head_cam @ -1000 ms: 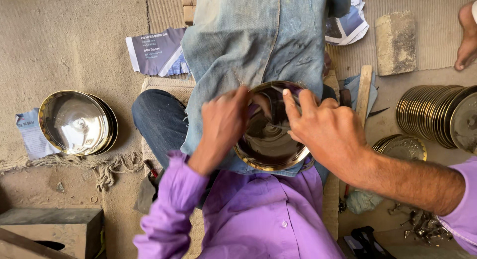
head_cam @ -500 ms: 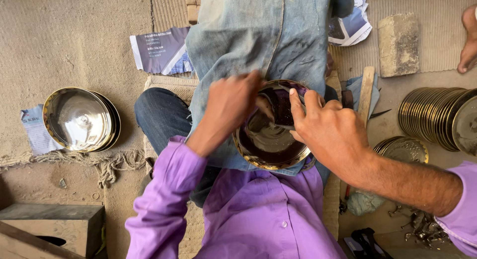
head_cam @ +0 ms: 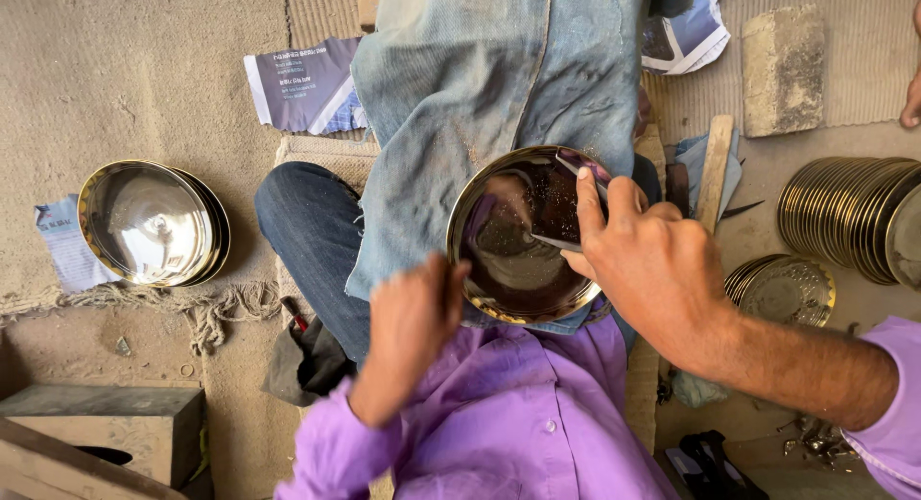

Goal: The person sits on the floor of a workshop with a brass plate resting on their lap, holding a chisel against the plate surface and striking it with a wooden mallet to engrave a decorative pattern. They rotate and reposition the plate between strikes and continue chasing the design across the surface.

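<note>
A round, shallow metal plate with a brass-coloured rim [head_cam: 508,260] rests on my lap over a worn denim cloth [head_cam: 480,78]. My right hand [head_cam: 652,270] reaches over the plate's right side and pinches a thin metal scraper [head_cam: 552,241], whose tip lies against the plate's shiny inside. My left hand [head_cam: 413,318] is blurred at the plate's near-left rim, fingers curled, thumb against the edge. My purple shirt fills the bottom of the view.
Stacked shiny bowls [head_cam: 149,222] sit on the floor at left. A row of plates on edge [head_cam: 854,212] and one flat plate [head_cam: 782,289] lie at right. A stone block [head_cam: 782,68], wooden stick [head_cam: 715,169], printed paper [head_cam: 302,83], wooden box [head_cam: 96,433] and another person's foot [head_cam: 911,97] surround me.
My left hand has drawn back from across the plate's top to its near-left rim. The plate's inside now shows fully. My right hand stays on the right side with the scraper.
</note>
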Motion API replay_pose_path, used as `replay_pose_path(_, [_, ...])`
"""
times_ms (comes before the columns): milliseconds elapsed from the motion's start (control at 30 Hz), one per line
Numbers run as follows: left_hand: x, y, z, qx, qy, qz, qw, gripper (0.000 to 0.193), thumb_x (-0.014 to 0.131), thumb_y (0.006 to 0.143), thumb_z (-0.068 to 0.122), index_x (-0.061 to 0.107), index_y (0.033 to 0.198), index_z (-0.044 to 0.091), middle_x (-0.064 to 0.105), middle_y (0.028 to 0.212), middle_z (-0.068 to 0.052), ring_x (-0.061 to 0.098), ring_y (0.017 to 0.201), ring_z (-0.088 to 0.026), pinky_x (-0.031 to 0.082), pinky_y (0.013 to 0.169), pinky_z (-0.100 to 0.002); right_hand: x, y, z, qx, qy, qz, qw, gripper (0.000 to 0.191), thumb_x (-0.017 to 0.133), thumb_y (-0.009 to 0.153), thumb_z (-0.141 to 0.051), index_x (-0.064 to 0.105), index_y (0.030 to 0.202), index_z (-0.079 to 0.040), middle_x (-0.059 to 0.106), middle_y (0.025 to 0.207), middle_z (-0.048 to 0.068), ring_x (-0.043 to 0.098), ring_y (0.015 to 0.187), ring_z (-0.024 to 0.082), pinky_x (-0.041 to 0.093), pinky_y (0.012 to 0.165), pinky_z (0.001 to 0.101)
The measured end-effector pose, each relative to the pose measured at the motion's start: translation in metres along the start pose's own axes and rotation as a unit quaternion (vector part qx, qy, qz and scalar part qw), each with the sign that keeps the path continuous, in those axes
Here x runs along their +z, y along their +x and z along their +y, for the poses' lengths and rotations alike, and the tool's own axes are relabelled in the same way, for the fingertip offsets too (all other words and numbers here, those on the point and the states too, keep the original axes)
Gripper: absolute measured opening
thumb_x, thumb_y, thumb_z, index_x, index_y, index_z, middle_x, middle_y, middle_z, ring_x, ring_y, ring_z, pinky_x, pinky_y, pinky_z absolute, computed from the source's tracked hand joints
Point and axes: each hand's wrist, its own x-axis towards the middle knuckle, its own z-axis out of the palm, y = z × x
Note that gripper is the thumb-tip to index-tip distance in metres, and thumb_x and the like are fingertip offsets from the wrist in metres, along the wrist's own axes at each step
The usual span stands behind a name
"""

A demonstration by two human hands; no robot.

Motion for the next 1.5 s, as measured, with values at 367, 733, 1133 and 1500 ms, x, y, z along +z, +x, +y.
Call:
replay_pose_path(367, [-0.003,0.078,0.009,0.147,-0.015,0.068,0.987,0.012,0.065,0.092,0.015,0.058,0.095,0.006,0.067,0.085,-0.017,0.067,0.073,-0.042,0.049,0.06,-0.053,-0.002,-0.002,-0.003,0.02,0.02,-0.017,0.999,0.084,0.071,0.075,-0.067,0.064,0.138,-0.01,0.055,0.081,0.002,0.061,0.052,0.012,0.048,0.038,0.0235])
replay_pose_path(733, [0.016,-0.015,0.003,-0.027,-0.123,0.072,0.989,0.011,0.064,0.097,0.011,0.059,0.095,0.002,0.064,0.065,-0.023,0.064,0.058,-0.043,0.047,0.054,-0.053,-0.014,-0.018,-0.018,0.078,-0.01,0.016,0.997,0.077,0.069,0.082,-0.065,0.062,0.14,-0.015,0.052,0.087,0.001,0.061,0.057,0.011,0.047,0.04,0.0228])
replay_pose_path(1133, [0.004,0.002,0.012,0.007,-0.171,0.096,0.981,0.018,0.057,0.102,0.008,0.062,0.118,-0.001,0.066,0.072,-0.022,0.067,0.062,-0.04,0.047,0.055,-0.048,0.18,-0.104,0.009,0.348,0.605,0.303,0.649,0.052,0.076,0.106,-0.033,0.051,0.144,-0.008,0.046,0.083,0.001,0.045,0.065,0.012,0.041,0.055,0.0303])
replay_pose_path(1500, [0.012,-0.003,0.008,-0.069,-0.235,0.082,0.966,0.019,0.061,0.102,0.011,0.066,0.116,-0.001,0.06,0.061,-0.017,0.058,0.044,-0.022,0.042,0.045,-0.038,0.319,-0.214,0.091,0.863,0.405,0.131,0.271,0.041,0.073,0.105,-0.022,0.053,0.138,-0.01,0.052,0.093,0.001,0.051,0.076,0.012,0.043,0.061,0.03])
